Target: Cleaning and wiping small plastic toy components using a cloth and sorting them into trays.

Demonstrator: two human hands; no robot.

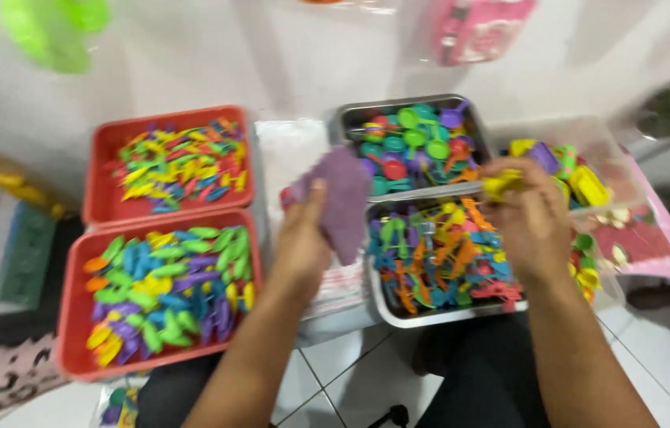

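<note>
**A:** What are your fingers doing?

**B:** Your left hand has its fingers curled round a purple, grainy-looking flat piece, pinching it at its lower left edge; it stands up over the gap between the trays. Your right hand is closed on a small yellow plastic piece, held above the far edge of the near steel tray. The blur hides that piece's exact shape.

**A:** And the containers round your hands?

**B:** Under your right hand the near steel tray holds thin orange, blue and green plastic bits, tangled together. Behind it a second steel tray holds round-headed green, red and purple scoops. To the right, a clear plastic tub holds chunkier yellow, purple and green toy parts. On your left sit two red plastic trays: the near one is full of smooth leaf-shaped pieces in green, blue, purple and yellow; the far one has slimmer pointed pieces, mostly yellow.

**A:** What's beneath and around you?

**B:** White floor tiles show by your knees, a pale wall rises behind the trays, and a pink packet hangs on it.
</note>
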